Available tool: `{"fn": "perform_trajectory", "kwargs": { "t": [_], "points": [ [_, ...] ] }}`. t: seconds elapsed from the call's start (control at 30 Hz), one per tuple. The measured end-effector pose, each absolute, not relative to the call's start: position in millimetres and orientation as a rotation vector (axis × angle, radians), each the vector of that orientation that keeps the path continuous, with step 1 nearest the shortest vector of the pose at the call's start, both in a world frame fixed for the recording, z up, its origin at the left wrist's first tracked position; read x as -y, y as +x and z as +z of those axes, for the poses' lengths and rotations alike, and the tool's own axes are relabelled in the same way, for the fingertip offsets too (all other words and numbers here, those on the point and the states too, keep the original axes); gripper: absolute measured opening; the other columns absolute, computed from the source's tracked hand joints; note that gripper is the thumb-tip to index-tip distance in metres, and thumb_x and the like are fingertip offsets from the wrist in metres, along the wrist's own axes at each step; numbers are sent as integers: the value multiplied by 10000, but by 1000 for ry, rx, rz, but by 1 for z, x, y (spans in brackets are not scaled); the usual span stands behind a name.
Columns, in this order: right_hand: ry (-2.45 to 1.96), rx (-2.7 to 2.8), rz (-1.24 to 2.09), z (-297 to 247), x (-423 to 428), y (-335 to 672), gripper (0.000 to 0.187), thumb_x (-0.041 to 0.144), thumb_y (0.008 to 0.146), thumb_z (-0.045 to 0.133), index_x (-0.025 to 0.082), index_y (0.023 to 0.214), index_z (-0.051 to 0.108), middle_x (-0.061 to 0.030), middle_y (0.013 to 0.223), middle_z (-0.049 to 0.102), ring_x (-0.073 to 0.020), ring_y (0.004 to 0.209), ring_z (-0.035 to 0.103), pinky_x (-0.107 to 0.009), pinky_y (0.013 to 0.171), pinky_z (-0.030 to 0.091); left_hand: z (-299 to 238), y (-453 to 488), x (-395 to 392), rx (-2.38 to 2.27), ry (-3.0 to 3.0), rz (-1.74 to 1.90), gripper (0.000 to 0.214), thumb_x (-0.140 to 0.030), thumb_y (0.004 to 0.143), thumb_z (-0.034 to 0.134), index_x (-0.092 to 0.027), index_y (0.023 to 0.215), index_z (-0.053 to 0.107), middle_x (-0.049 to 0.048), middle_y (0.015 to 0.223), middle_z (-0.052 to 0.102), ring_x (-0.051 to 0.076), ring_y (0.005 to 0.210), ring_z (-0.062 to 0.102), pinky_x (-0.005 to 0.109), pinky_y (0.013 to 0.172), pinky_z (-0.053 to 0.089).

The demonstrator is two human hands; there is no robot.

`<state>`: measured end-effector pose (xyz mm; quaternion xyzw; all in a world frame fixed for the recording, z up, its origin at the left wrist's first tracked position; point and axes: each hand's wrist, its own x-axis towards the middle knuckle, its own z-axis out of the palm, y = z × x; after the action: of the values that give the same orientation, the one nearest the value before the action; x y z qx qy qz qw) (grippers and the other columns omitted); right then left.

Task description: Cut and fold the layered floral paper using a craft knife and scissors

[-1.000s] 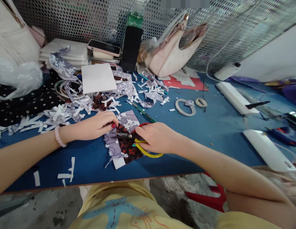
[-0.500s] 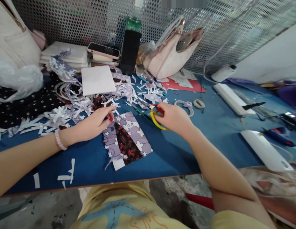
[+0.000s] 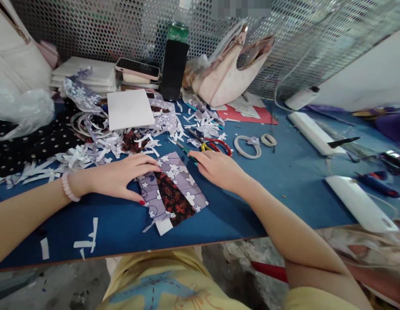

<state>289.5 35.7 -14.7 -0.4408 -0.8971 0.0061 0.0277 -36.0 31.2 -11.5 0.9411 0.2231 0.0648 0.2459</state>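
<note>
A patchwork piece of purple floral and dark red-flowered fabric (image 3: pixel 174 189) lies on the blue table (image 3: pixel 251 206). My left hand (image 3: pixel 122 176) rests flat on its left side, fingers spread over the cloth. My right hand (image 3: pixel 219 170) lies open at the fabric's upper right edge, its fingertips touching a green pencil (image 3: pixel 189 153). The red and yellow scissors (image 3: pixel 216 145) lie on the table just beyond my right hand, with no hand on them.
Paper and fabric scraps (image 3: pixel 100 148) litter the left half. A white card (image 3: pixel 129 108), phone (image 3: pixel 137 68), dark bottle (image 3: pixel 174 69) and pink bag (image 3: pixel 229 73) stand at the back. Tape rolls (image 3: pixel 248 146) and white boxes (image 3: pixel 359 200) lie to the right.
My right hand carried the scissors away from the fabric, set them down beyond it and came back empty. My left hand slid down flat onto the fabric.
</note>
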Motion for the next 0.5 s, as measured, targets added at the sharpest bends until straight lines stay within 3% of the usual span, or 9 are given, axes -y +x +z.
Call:
{"fn": "perform_trajectory", "kwargs": {
  "t": [0.1, 0.27, 0.4, 0.5],
  "points": [
    [-1256, 2602, 420, -11, -36, 296, 345, 189, 951, 389, 174, 1177, 649, -106, 962, 722, -211, 820, 667, -321, 740, 502, -14, -36, -31, -628, 2573, 188, 700, -451, 879, 709, -180, 1461, 430, 176, 1477, 473, 332, 1379, 442, 450, 1169, 344],
    [-717, 2045, 1251, -2, -30, 303, 268, 406, 1000, 463, 197, 1035, 627, -20, 742, 664, -154, 624, 610, -280, 596, 496, -15, -36, -31, -595, 2527, 182, 675, -410, 909, 680, -185, 1483, 405, 149, 1508, 483, 277, 1407, 443, 385, 1191, 323],
    [-477, 2057, 1246, -1, -18, 287, 262, 439, 879, 713, 197, 847, 619, 11, 696, 602, -105, 590, 523, -233, 566, 429, -11, -35, -31, -599, 2500, 147, 645, -400, 934, 640, -188, 1493, 399, 126, 1532, 472, 247, 1415, 445, 338, 1193, 320],
    [-342, 2199, 1251, -2, -11, 275, 309, 454, 974, 577, 178, 860, 657, -27, 715, 651, -118, 640, 566, -246, 628, 452, -10, -34, -30, -616, 2479, 147, 627, -382, 939, 625, -190, 1493, 404, 117, 1527, 483, 241, 1405, 462, 335, 1193, 328]
  ]
}}
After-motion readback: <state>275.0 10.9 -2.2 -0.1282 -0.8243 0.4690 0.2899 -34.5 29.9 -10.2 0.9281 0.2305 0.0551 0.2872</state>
